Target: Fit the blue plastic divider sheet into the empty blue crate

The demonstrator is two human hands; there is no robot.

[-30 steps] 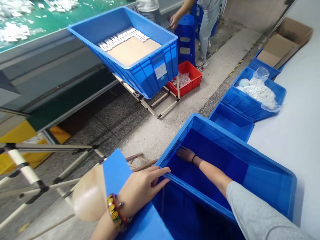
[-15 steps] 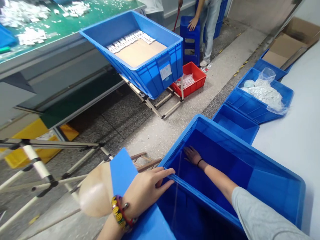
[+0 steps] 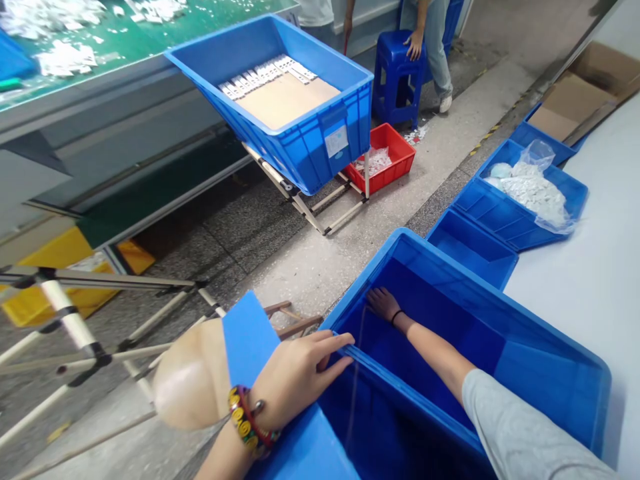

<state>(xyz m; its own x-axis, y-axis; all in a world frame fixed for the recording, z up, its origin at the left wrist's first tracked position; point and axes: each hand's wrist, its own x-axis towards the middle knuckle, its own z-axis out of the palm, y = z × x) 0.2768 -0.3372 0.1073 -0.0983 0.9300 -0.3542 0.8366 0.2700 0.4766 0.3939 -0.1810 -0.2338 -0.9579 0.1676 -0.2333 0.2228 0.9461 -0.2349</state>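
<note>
A large blue plastic crate (image 3: 440,287) sits at the edge of the white desk (image 3: 565,313), its near rim slanting down rightward. The left hand (image 3: 295,380) hooks that rim, fingers (image 3: 325,350) curled over it. The right hand (image 3: 385,305) reaches inside, fingers spread and holding nothing, with open room around it.

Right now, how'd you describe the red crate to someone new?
Start at the tilted blue bin on its pale rack. On the floor right behind the rack sits a red crate, the only red container here, holding white items.
</note>
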